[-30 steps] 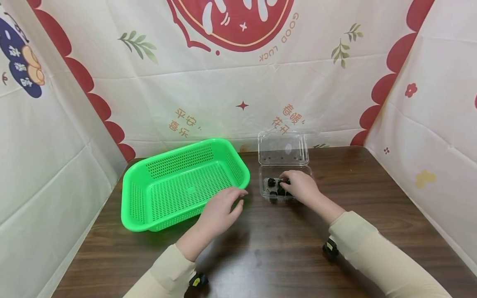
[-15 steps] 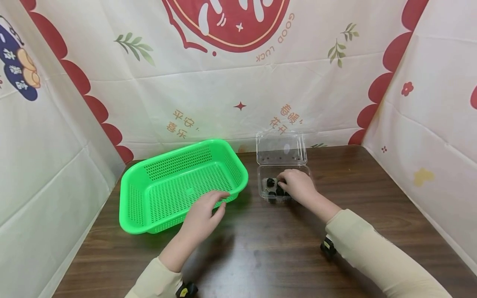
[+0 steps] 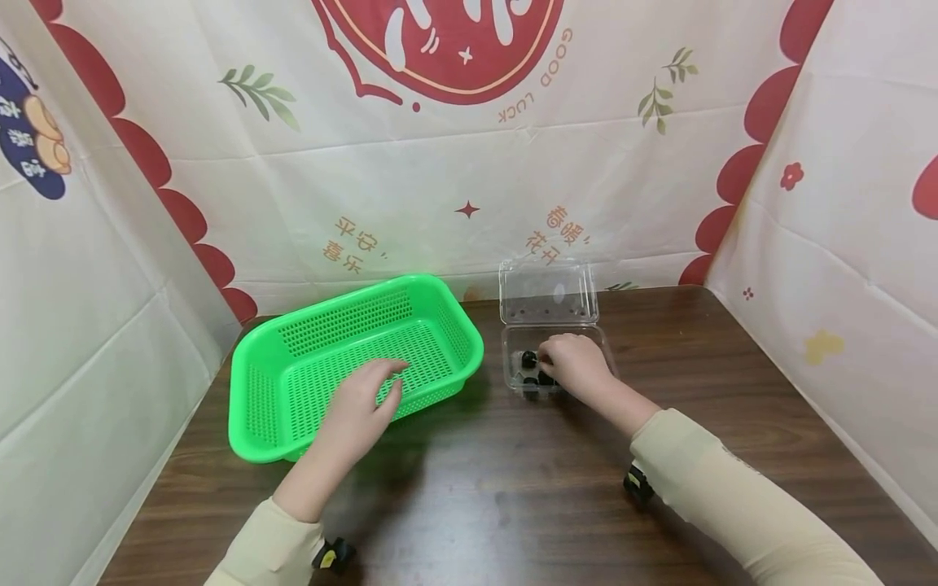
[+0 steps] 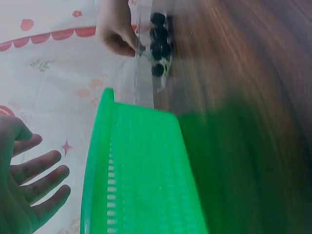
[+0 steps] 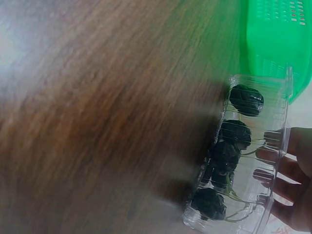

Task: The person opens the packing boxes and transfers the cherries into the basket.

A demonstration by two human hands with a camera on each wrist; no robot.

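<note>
Dark round fruits point(image 5: 246, 100) with thin green stems sit in a clear plastic hinged box point(image 3: 599, 335), its lid standing up at the back. My right hand point(image 3: 576, 365) reaches into the box, fingertips curled together at the green stems point(image 5: 248, 152); its palm side is hidden in the head view. In the left wrist view the right hand point(image 4: 116, 29) pinches at a stem above the fruits. My left hand point(image 3: 355, 407), relaxed and holding nothing, hovers over the near side of a green perforated basket point(image 3: 475, 338). No fruit shows in the basket.
A dark wood-grain table point(image 3: 469, 505) bears the basket at left and the box at right. A printed white cloth point(image 3: 410, 179) hangs close behind both and along the sides. The upright lid point(image 3: 550, 293) stands near that cloth.
My left hand has moved left, from beside the basket's near right corner to over its near side. The right hand has stayed in the box, among the fruits.
</note>
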